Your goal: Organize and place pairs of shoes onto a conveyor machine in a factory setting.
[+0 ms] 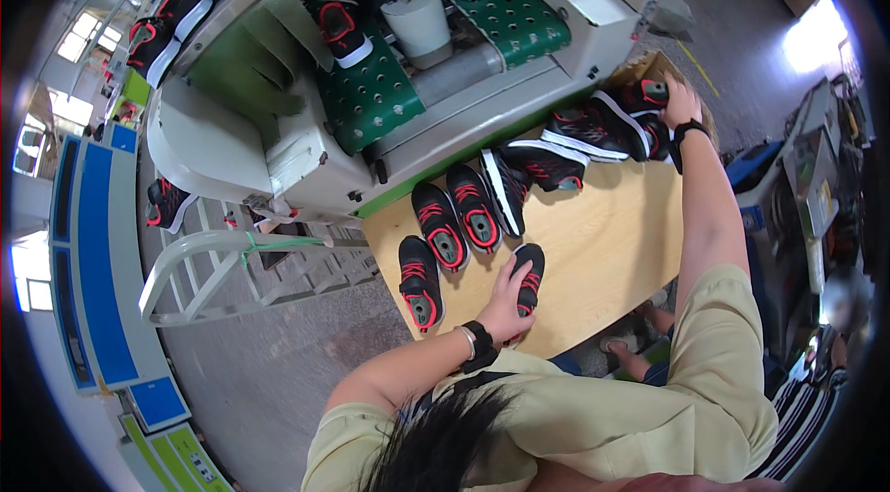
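Black sneakers with red laces and white soles lie on a light wooden table (621, 237). At the table's near edge my left hand (503, 305) is closed round one sneaker (531, 271), fingers over its side. My right arm reaches to the far right corner, where my right hand (682, 102) grips another sneaker (642, 95) by its end; the fingertips are partly hidden. Left of my left hand rest a sneaker (420, 281) and two more side by side. Other sneakers lie tilted on their sides along the far edge, one of them a sneaker (540, 165) showing its white sole.
Beyond the table stands a machine with a perforated green conveyor belt (371, 102) and hanging green strips (278, 38); shoes sit on the belt and on top. A metal rail frame (199, 269) is at left. A cardboard box (660, 65) touches the right corner. Another person's feet (630, 357) show below.
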The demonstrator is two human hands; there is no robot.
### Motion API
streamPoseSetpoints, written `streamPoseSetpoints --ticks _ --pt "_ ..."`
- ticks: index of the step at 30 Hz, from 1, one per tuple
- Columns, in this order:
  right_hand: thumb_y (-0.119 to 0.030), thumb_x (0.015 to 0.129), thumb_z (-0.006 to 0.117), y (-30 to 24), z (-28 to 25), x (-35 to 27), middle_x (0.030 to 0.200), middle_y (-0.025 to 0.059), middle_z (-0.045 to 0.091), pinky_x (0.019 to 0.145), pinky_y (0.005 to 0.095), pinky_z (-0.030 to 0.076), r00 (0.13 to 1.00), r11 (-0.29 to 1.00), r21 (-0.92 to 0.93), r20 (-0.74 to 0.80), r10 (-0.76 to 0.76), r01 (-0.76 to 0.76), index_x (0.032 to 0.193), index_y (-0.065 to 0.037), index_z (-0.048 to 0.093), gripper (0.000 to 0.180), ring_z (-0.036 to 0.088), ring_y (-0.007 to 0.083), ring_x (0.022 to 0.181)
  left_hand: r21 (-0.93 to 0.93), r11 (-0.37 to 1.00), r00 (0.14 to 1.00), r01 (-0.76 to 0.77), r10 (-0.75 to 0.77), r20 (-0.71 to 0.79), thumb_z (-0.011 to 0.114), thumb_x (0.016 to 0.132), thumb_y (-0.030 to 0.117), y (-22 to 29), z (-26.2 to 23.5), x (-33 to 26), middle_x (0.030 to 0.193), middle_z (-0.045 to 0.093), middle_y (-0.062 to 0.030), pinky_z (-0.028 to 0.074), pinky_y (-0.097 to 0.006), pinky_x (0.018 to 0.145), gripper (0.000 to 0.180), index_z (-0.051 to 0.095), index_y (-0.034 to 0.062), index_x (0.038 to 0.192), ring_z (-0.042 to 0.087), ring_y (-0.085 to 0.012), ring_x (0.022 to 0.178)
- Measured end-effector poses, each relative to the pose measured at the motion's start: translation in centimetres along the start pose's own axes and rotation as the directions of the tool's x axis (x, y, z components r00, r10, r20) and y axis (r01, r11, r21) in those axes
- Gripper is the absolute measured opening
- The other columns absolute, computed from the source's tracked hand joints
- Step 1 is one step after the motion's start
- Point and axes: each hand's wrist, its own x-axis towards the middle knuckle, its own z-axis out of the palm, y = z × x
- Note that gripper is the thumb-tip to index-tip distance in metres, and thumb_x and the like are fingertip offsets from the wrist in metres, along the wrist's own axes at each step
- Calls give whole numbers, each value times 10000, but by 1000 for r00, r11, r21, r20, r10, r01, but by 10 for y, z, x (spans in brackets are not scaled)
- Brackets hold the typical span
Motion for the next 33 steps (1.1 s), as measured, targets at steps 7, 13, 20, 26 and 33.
streamPoseSetpoints --ticks 7,13,20,26,33 --pt "-69 647 770 8 0 -22 1061 162 600 893 448 463 911 887 213 -138 -388 410 1102 -65 547 507 564 375 1041 -464 857 973 222 -161 166 717 705 15 16 -67 8 1522 338 -207 270 -345 1141 577 552 102 1251 319 -287 1426" --pt "-158 784 745 -4 -44 -75 906 194 628 761 445 471 969 907 394 -240 -58 152 1010 -37 545 325 600 407 877 -396 909 980 -130 59 -188 685 734 50 113 -197 12 1498 383 -193 242 -393 1150 462 554 109 1173 343 -293 1413" --pt "-246 872 733 -51 -130 -101 863 34 567 744 262 431 947 468 861 -292 133 200 928 -3 555 306 520 121 813 375 916 575 -142 384 -722 683 766 116 120 -304 114 1377 490 -204 378 -338 1045 482 556 55 1227 520 -291 1239" --pt "-339 830 756 -212 -146 -12 1004 172 599 835 390 467 776 469 750 -602 190 466 1076 -6 575 452 590 293 935 340 940 472 -29 313 -825 673 855 287 92 -307 155 1342 483 -232 384 -382 1038 581 486 1 1325 496 -349 1226" --pt "-259 823 711 -271 -76 -22 1358 220 420 1023 450 373 785 474 691 -619 1 545 1377 -94 392 660 422 400 1235 649 761 824 11 361 -437 702 834 195 49 -189 18 1534 241 -252 254 -480 1133 671 407 98 1429 289 -421 1395"
